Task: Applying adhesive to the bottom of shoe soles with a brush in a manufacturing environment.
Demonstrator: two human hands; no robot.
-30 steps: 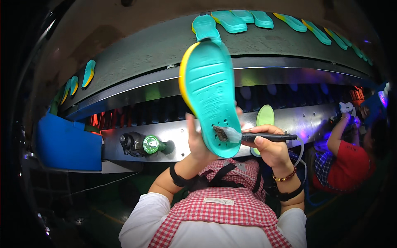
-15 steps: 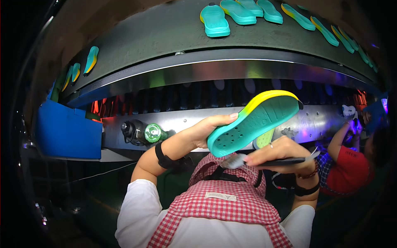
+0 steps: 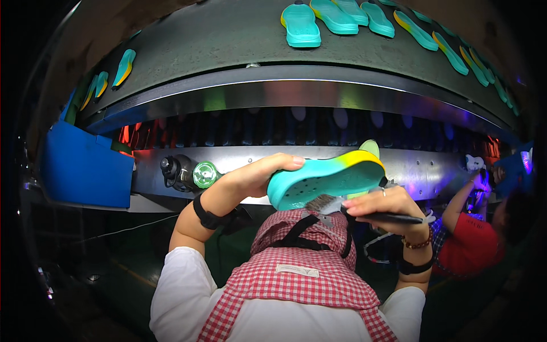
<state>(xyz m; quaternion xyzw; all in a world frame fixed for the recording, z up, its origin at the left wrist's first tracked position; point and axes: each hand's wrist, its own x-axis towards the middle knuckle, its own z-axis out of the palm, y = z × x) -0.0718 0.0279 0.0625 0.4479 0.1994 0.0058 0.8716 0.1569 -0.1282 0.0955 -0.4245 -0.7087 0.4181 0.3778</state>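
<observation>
My left hand [image 3: 278, 170] grips a teal shoe sole [image 3: 316, 175] with a yellow rim by its holed end, thumb along the upper edge. The sole is tilted, its cupped, perforated inside facing me. My right hand [image 3: 393, 206] is closed round a flat brush [image 3: 322, 203] with grey bristles and a black handle. Those bristles meet the sole's lower inside edge near the holes, where the surface looks wet. Behind the sole, a pale green sole-shaped piece [image 3: 369, 148] shows only in part.
Several teal-and-yellow soles [image 3: 302, 25] lie on the dark conveyor belt [image 3: 211, 48] beyond a metal rail [image 3: 250, 91]. A dark bottle [image 3: 178, 172] and a green-capped bottle [image 3: 205, 174] stand on the metal ledge [image 3: 419, 165] at left. A blue panel [image 3: 85, 165] is far left; a co-worker in red [image 3: 470, 245] is at right.
The held sole has come lower and left and tipped, showing less of its inside. The brush has risen from below the sole's end onto its inner edge.
</observation>
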